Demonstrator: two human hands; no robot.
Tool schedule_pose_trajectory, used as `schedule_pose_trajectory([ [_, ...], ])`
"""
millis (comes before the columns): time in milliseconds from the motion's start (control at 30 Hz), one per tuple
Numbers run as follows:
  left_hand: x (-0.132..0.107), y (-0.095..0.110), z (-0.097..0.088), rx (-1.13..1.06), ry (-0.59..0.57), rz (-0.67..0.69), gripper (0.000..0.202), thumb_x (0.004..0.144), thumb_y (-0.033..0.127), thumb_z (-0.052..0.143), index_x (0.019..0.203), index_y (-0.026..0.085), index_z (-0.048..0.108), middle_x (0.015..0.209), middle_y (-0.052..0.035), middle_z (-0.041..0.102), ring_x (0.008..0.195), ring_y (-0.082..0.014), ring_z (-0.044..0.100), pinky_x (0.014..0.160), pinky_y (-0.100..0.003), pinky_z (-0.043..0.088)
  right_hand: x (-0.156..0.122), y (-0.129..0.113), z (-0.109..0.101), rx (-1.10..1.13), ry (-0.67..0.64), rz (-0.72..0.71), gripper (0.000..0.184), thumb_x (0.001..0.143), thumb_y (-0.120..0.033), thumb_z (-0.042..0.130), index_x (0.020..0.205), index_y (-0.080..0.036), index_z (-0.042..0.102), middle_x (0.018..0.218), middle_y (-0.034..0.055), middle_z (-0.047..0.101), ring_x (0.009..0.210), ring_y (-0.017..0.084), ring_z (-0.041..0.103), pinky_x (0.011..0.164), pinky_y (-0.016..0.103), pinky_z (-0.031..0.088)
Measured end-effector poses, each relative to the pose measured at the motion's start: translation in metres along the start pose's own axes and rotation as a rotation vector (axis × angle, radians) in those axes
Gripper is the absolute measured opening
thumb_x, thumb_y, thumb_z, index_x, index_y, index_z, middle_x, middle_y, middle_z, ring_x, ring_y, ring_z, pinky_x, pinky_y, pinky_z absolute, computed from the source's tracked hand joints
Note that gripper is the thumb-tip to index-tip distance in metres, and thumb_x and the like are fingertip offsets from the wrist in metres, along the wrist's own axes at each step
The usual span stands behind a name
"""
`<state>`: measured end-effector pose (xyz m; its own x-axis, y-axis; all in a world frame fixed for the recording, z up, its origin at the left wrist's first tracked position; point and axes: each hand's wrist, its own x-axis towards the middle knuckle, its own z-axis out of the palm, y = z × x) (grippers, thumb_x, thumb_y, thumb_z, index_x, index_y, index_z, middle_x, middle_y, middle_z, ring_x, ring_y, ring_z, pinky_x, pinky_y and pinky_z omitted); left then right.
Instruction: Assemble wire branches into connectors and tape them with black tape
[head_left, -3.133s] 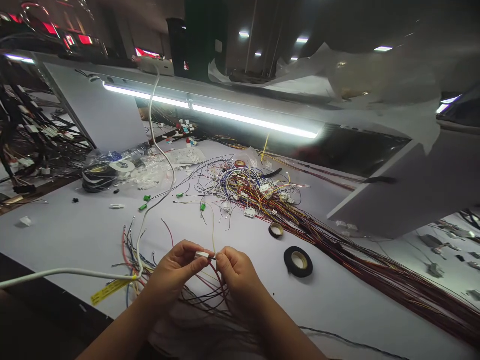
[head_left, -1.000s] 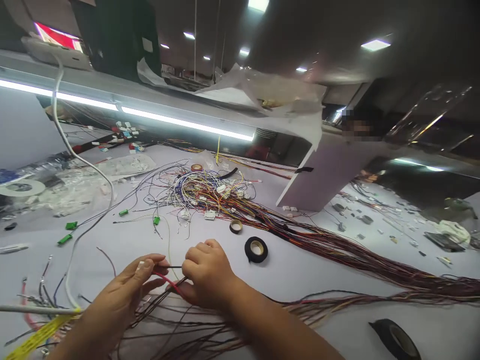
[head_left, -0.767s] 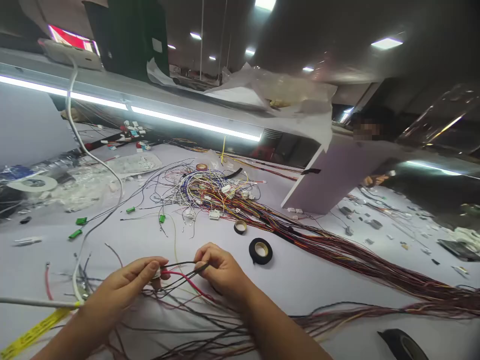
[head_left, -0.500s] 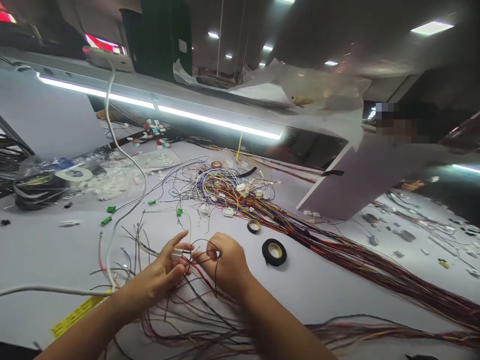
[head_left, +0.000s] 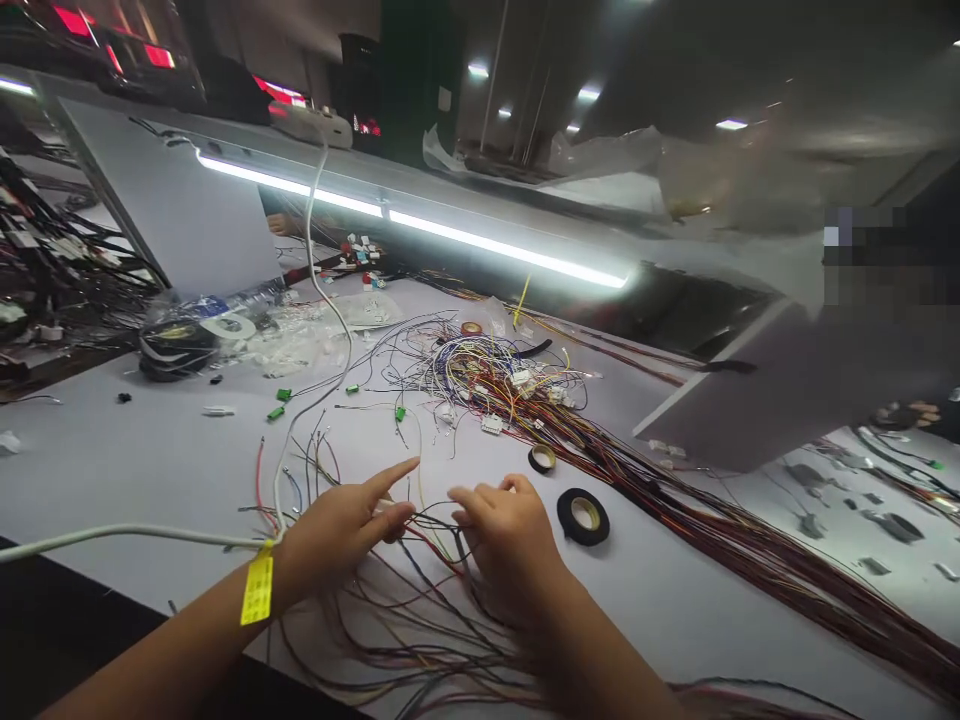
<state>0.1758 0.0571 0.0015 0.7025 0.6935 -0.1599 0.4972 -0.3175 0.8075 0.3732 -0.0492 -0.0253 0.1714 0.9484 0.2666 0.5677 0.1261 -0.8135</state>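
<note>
My left hand is closed around a small white connector, mostly hidden by the fingers; its index finger points out to the right. Thin wires run from there to my right hand, whose thumb and fingers pinch a black wire. Under both hands, a loose spread of coloured wires lies across the white table. Beyond them sits a tangled wire harness with white connectors. A green connector lies on this side of it.
A large black tape roll and a smaller roll lie right of my hands. A white cable with a yellow label crosses at left. Plastic bags stand behind. At far right another person's hand shows beside a panel.
The view has swung left, so the scene sits further right. My left fingers now cover most of the white connector. The black wire's loop at my right hand has flattened.
</note>
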Motion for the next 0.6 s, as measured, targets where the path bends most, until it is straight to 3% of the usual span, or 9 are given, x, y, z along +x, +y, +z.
schedule_pose_trajectory([
  [67, 0.002, -0.002, -0.001, -0.005, -0.015, 0.016, 0.056, 0.086, 0.048, 0.051, 0.137, 0.024, 0.050, 0.064, 0.0014, 0.070, 0.068, -0.0204, 0.065, 0.067, -0.026, 0.044, -0.005, -0.005, -0.010, -0.059, -0.107, -0.051, 0.012, 0.085, -0.027, 0.058, 0.079, -0.022, 0.069, 0.059, -0.0017, 0.053, 0.053, 0.012, 0.042, 0.070, 0.030, 0.039],
  [100, 0.003, -0.004, -0.001, -0.026, -0.020, 0.018, 0.055, 0.087, 0.048, 0.051, 0.136, 0.023, 0.051, 0.064, 0.0012, 0.070, 0.067, -0.0202, 0.065, 0.067, -0.026, 0.044, -0.007, -0.008, -0.015, 0.017, -0.103, -0.016, 0.015, 0.087, -0.030, 0.057, 0.080, -0.023, 0.067, 0.056, -0.0028, 0.051, 0.051, 0.012, 0.041, 0.069, 0.030, 0.039],
  [233, 0.003, -0.013, 0.001, -0.146, -0.022, 0.000, 0.055, 0.088, 0.048, 0.050, 0.137, 0.023, 0.050, 0.073, -0.0002, 0.072, 0.070, -0.0200, 0.066, 0.069, -0.026, 0.044, -0.005, -0.009, -0.032, 0.876, 0.263, 0.285, 0.013, 0.091, -0.036, 0.054, 0.089, -0.025, 0.061, 0.052, -0.0090, 0.036, 0.043, 0.010, 0.036, 0.066, 0.033, 0.047],
  [300, 0.002, -0.015, 0.000, -0.131, 0.000, -0.001, 0.051, 0.088, 0.048, 0.049, 0.133, 0.024, 0.054, 0.068, 0.0010, 0.070, 0.067, -0.0195, 0.065, 0.067, -0.026, 0.043, -0.004, -0.006, -0.042, 1.238, 0.403, 0.307, 0.004, 0.086, -0.027, 0.061, 0.088, -0.024, 0.060, 0.060, -0.0082, 0.040, 0.047, 0.008, 0.038, 0.066, 0.030, 0.049],
  [367, -0.001, -0.015, -0.003, -0.086, 0.046, -0.006, 0.044, 0.087, 0.048, 0.051, 0.124, 0.025, 0.061, 0.059, 0.0032, 0.065, 0.060, -0.0185, 0.061, 0.063, -0.025, 0.040, -0.004, -0.003, -0.056, 1.418, 0.512, 0.236, 0.010, 0.083, -0.020, 0.064, 0.091, -0.024, 0.060, 0.068, -0.0071, 0.045, 0.050, 0.006, 0.040, 0.057, 0.020, 0.047],
  [433, -0.006, -0.015, -0.006, -0.088, 0.083, -0.025, 0.037, 0.084, 0.048, 0.056, 0.110, 0.025, 0.068, 0.059, 0.0031, 0.062, 0.061, -0.0179, 0.058, 0.061, -0.025, 0.038, -0.003, -0.001, -0.075, 1.438, 0.645, 0.125, 0.012, 0.084, -0.019, 0.064, 0.095, -0.023, 0.060, 0.069, -0.0077, 0.045, 0.045, 0.003, 0.034, 0.043, 0.014, 0.038],
  [500, -0.012, -0.015, -0.007, -0.171, 0.066, -0.070, 0.031, 0.078, 0.048, 0.063, 0.094, 0.023, 0.072, 0.061, 0.0021, 0.061, 0.061, -0.0169, 0.055, 0.058, -0.024, 0.036, 0.005, -0.004, -0.089, 1.355, 0.698, 0.097, 0.012, 0.084, -0.022, 0.064, 0.095, -0.023, 0.060, 0.065, -0.0093, 0.041, 0.040, 0.003, 0.026, 0.035, 0.014, 0.028],
  [600, -0.021, -0.016, -0.001, -0.488, -0.004, -0.194, 0.032, 0.071, 0.048, 0.070, 0.084, 0.019, 0.069, 0.052, 0.0037, 0.052, 0.049, -0.0120, 0.044, 0.048, -0.022, 0.030, 0.036, -0.014, -0.082, 1.178, 0.588, 0.185, 0.019, 0.082, -0.028, 0.067, 0.098, -0.023, 0.057, 0.060, -0.0110, 0.034, 0.038, 0.004, 0.021, 0.034, 0.015, 0.022],
])
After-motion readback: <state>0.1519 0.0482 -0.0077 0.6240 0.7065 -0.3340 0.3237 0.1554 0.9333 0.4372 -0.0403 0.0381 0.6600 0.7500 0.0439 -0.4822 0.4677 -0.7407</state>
